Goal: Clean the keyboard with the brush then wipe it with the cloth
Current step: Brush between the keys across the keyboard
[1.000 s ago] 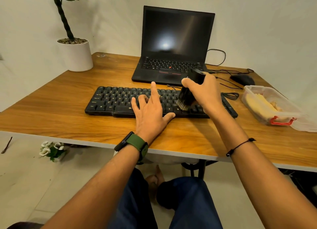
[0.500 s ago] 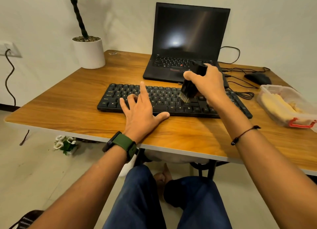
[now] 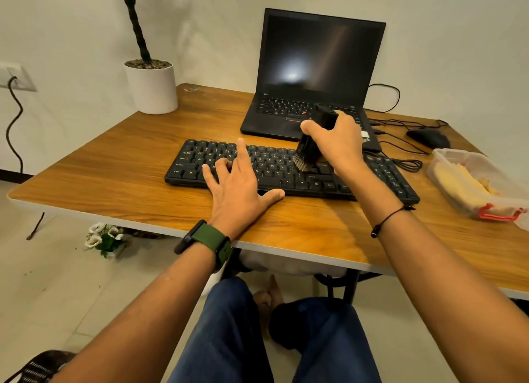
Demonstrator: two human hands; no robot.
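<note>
A black keyboard [image 3: 380, 170] lies across the middle of the wooden desk [image 3: 120, 165]. My right hand [image 3: 339, 143] grips a black brush [image 3: 313, 139], its pale bristles down on the keys right of centre. My left hand [image 3: 239, 187] rests flat on the keyboard's left half with fingers spread, the thumb on the desk at the front edge. A yellow cloth [image 3: 461, 183] lies inside a clear plastic box [image 3: 481, 165] with a red latch at the right edge of the desk.
An open black laptop [image 3: 315, 67] stands behind the keyboard. A black mouse [image 3: 428, 137] and loose cables [image 3: 400, 142] lie at the back right. A white potted plant [image 3: 151, 86] stands at the back left corner. My knees are under the desk's front edge.
The brush has swept slightly along the keys while the left hand stays on the keyboard. The camera view has shifted left and closer.
</note>
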